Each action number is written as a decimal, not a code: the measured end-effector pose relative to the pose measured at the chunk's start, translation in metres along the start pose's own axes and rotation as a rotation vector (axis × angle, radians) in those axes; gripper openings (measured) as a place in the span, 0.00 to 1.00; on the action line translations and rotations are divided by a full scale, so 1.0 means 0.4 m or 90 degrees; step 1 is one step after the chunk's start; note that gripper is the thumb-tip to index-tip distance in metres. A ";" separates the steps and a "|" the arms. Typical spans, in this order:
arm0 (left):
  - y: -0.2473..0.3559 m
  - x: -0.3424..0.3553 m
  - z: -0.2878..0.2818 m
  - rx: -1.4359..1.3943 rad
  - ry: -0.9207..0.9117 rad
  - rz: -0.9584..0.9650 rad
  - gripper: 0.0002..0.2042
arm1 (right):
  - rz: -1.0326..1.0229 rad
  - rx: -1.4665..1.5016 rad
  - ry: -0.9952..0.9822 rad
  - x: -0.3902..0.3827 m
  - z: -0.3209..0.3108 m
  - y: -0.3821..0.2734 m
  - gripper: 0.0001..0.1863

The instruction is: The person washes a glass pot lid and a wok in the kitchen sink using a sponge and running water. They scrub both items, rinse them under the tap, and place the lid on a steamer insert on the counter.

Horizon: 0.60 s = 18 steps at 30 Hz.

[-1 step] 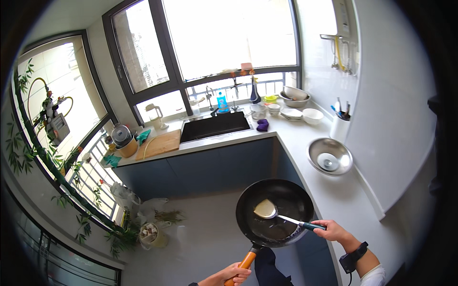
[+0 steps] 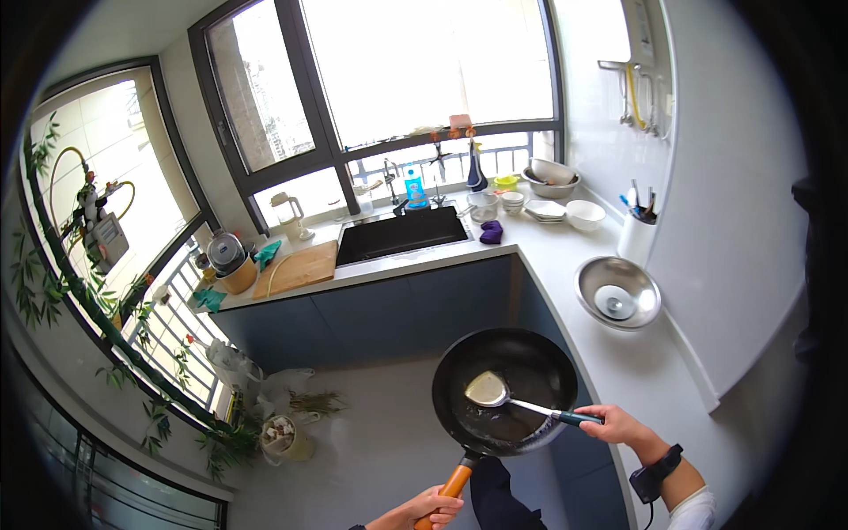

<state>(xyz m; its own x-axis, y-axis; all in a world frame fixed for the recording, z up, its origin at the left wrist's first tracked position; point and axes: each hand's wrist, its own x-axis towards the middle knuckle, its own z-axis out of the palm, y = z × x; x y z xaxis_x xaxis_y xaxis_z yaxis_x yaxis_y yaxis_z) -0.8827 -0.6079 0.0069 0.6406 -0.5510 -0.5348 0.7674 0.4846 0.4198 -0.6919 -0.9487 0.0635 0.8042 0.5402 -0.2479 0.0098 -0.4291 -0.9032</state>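
Note:
My left hand (image 2: 435,505) is wrapped round the orange-brown handle of a dark wok (image 2: 541,364), which is held up in front of the counter's near side. A little shiny liquid and some pale residue lie in its bottom. In my right hand (image 2: 618,425) is the dark-green handle of a wok spatula (image 2: 488,389). Its broad metal head reaches down into the wok, over the inner surface; whether it touches cannot be told. A black band with a small device (image 2: 655,474) is strapped to my right wrist.
On the right counter (image 2: 661,378) stand a metal bowl (image 2: 649,290) with a white lid-like disc inside and a white utensil holder (image 2: 634,238). White bowls (image 2: 585,215) stand farther back, near the black sink (image 2: 402,235). A cutting board (image 2: 299,269) lies left of it. A waste bucket (image 2: 296,443) stands on the floor.
The wok and spatula have shifted very slightly left against the counter, and the view has turned a little. Both hands keep the same holds.

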 end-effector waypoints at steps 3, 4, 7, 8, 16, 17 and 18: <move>0.145 0.015 -0.082 -0.009 0.039 0.063 0.08 | 0.029 -0.015 -0.123 0.205 -0.035 -0.090 0.18; 0.198 0.018 -0.100 -0.007 0.049 0.087 0.08 | 0.018 -0.051 -0.146 0.272 -0.050 -0.125 0.18; 0.367 0.010 -0.130 -0.036 0.079 0.105 0.08 | 0.040 -0.150 -0.184 0.458 -0.092 -0.240 0.19; 0.422 0.005 -0.136 -0.052 0.095 0.111 0.08 | 0.015 -0.205 -0.188 0.526 -0.102 -0.276 0.19; 0.775 0.025 -0.274 -0.140 0.160 0.207 0.05 | -0.174 -0.395 -0.116 1.043 0.011 -0.446 0.19; 0.820 0.032 -0.309 -0.146 0.137 0.219 0.05 | -0.248 -0.420 -0.086 1.095 0.030 -0.462 0.19; 0.871 0.040 -0.350 -0.151 0.127 0.230 0.05 | -0.300 -0.456 -0.057 1.144 0.048 -0.477 0.19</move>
<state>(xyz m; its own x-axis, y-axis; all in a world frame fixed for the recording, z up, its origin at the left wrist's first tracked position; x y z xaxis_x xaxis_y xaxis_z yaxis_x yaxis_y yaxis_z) -0.6093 -0.3526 0.0418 0.8295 -0.1897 -0.5254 0.4549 0.7752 0.4383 -0.3371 -0.6057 0.1155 0.5719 0.8192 0.0435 0.7281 -0.4825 -0.4869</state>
